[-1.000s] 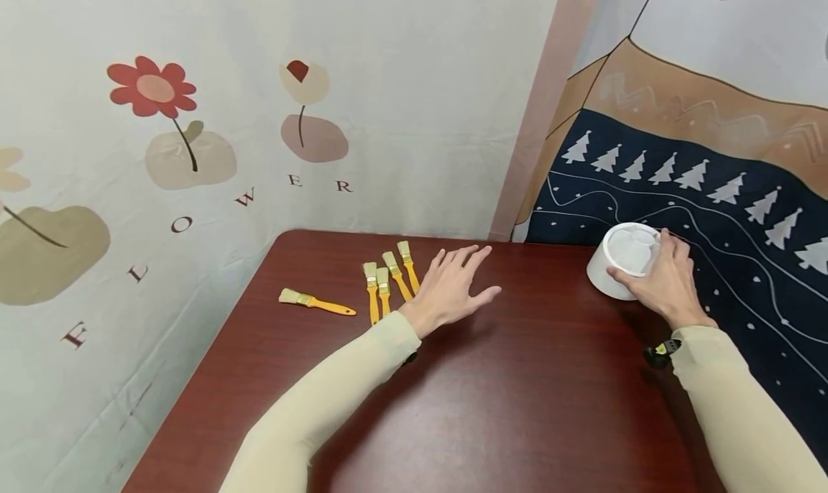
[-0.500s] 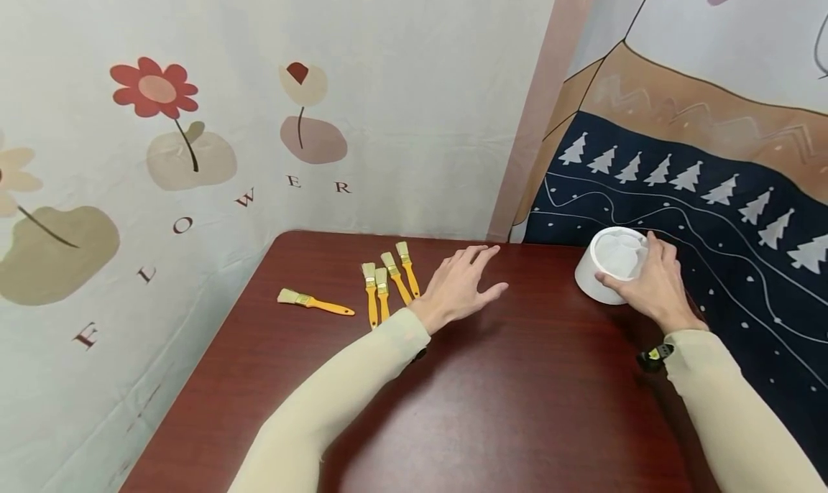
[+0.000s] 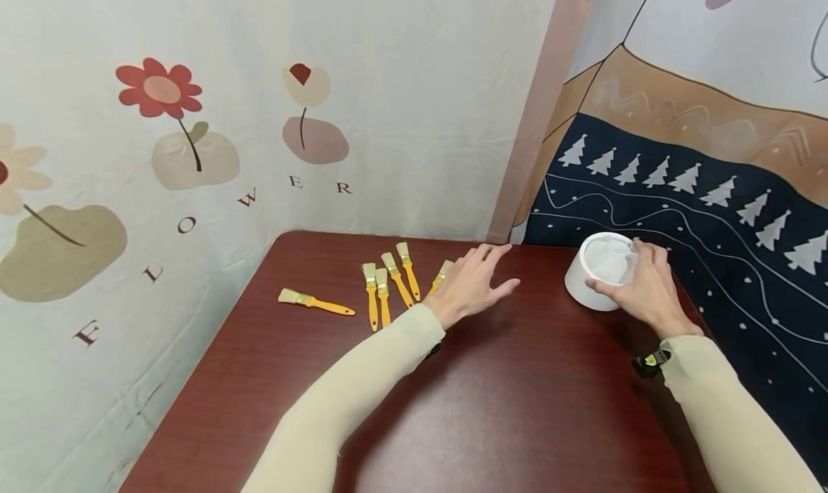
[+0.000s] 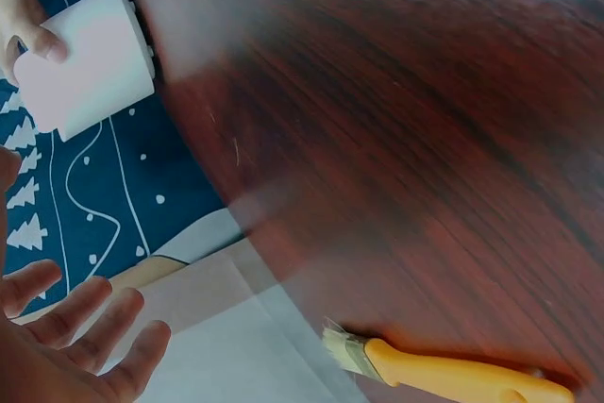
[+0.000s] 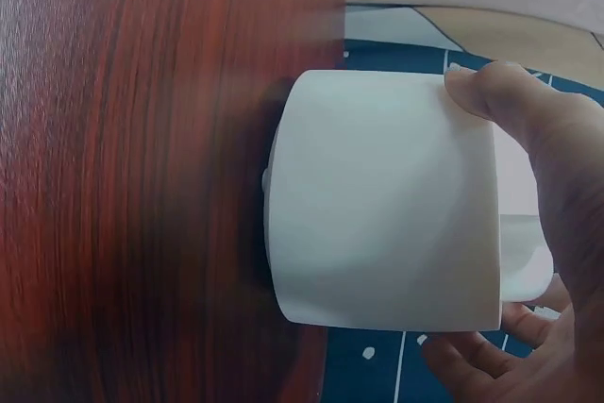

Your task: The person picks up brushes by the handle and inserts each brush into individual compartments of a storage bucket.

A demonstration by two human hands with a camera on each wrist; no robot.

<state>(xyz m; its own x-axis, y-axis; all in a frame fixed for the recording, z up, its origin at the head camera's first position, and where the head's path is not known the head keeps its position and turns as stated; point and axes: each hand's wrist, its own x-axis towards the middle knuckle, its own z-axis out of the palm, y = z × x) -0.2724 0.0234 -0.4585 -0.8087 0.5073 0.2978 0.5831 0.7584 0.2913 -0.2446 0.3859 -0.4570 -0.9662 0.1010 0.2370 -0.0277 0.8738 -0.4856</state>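
Observation:
My right hand (image 3: 650,289) grips a white round container (image 3: 578,284) at its rim, thumb on the near side and fingers around the far side. In the right wrist view the white container (image 5: 387,200) has its base right at the tabletop, and a clear piece shows inside its mouth. My left hand (image 3: 471,283) hovers over the table with fingers spread, holding nothing. Beneath it lies a paintbrush (image 3: 443,273) with a yellow handle, partly hidden by the hand; in the left wrist view this paintbrush (image 4: 453,373) shows its pale bristles.
Several more yellow-handled paintbrushes (image 3: 384,299) lie side by side left of my left hand. A single paintbrush (image 3: 331,307) lies apart, farther left. The dark red table (image 3: 491,407) meets a flower-printed cloth (image 3: 414,155) behind and a navy tree-printed cloth (image 3: 731,256) at right.
My right hand has moved left and slightly nearer with the white container. My left hand has shifted right, uncovering the bristles of the paintbrush under it.

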